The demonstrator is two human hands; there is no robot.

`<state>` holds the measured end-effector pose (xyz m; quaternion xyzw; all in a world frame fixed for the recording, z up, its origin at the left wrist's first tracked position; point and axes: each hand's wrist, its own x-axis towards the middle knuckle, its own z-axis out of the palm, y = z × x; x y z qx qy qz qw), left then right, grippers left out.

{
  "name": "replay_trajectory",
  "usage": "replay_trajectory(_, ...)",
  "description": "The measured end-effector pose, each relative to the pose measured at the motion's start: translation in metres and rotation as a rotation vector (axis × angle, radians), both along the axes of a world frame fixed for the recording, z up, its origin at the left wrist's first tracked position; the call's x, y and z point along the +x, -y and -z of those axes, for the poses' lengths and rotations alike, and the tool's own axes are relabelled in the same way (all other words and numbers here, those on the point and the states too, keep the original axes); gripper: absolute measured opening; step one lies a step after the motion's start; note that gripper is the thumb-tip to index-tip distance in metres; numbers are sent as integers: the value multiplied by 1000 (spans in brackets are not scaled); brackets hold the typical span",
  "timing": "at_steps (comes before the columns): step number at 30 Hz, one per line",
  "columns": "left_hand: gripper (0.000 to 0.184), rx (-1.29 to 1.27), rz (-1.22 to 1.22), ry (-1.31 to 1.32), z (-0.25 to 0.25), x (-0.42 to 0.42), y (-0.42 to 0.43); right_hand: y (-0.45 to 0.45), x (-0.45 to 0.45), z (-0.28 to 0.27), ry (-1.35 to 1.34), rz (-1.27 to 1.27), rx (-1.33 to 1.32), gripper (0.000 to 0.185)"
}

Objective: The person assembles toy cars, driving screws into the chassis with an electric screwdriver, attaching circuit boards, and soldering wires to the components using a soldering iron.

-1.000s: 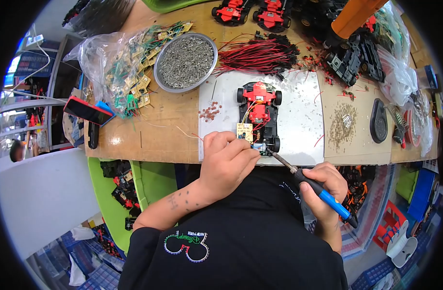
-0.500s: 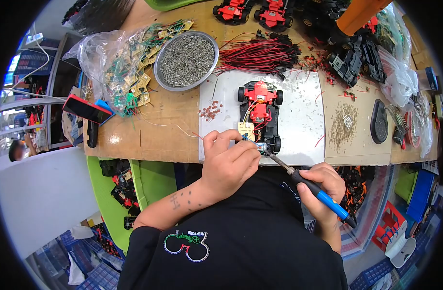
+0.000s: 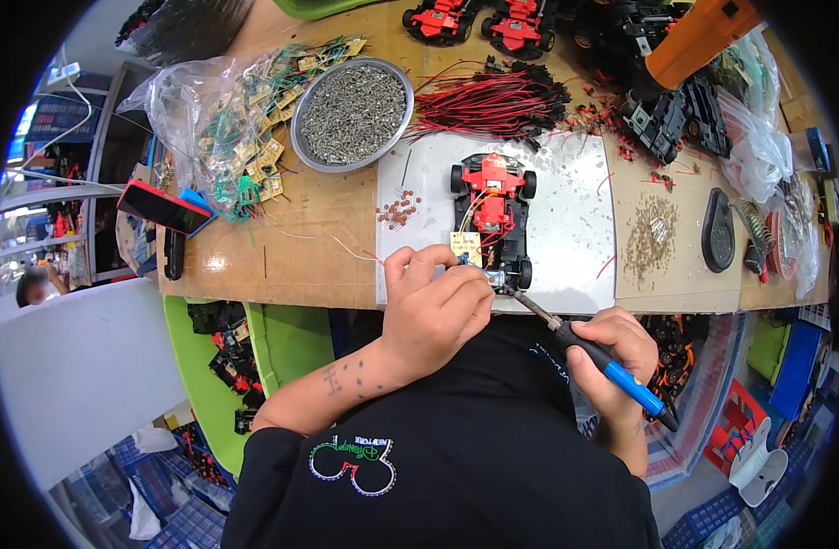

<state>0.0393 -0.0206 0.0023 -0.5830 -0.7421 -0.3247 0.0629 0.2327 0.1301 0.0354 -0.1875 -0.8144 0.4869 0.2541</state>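
Observation:
A toy car chassis (image 3: 493,206) with red and black parts lies on a white sheet in front of me. A small yellowish circuit board (image 3: 465,245) sits at its near left side, with thin wires around it. My left hand (image 3: 438,311) is closed at the chassis's near end; its fingertips pinch something small that they hide. In my right hand (image 3: 612,357) is a blue and black soldering iron (image 3: 625,380), gripped like a pen. Its metal tip points up and left to the near right wheel, close to my left fingertips. Whether the tip touches metal there, I cannot tell.
A metal bowl of small metal parts (image 3: 351,114) stands at the back left, beside bagged circuit boards (image 3: 264,156). Red and black wires (image 3: 493,102) lie behind the chassis. Further right are black chassis (image 3: 676,119), an orange tube (image 3: 699,46) and a dark oval pad (image 3: 718,231).
The soldering iron and my right hand have shifted slightly right. My left hand and the chassis stay in place. The orange tube at the upper right has moved a little down and right.

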Motion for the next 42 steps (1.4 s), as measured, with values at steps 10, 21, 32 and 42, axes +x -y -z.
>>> replay_trajectory(10,18,14,-15,33,-1,1,0,-1,-1,0,11,-4,-2,24)
replay_trajectory(21,18,43,-14,52,4,0,0,-1,0,1,12,5,-13,24)
replay_trajectory(32,18,53,54,113,6,-3,0,8,6,18,-119,206,-307,36)
replay_trajectory(42,19,82,125,166,1,-10,-1,10,-38,48,-20,67,176,50)
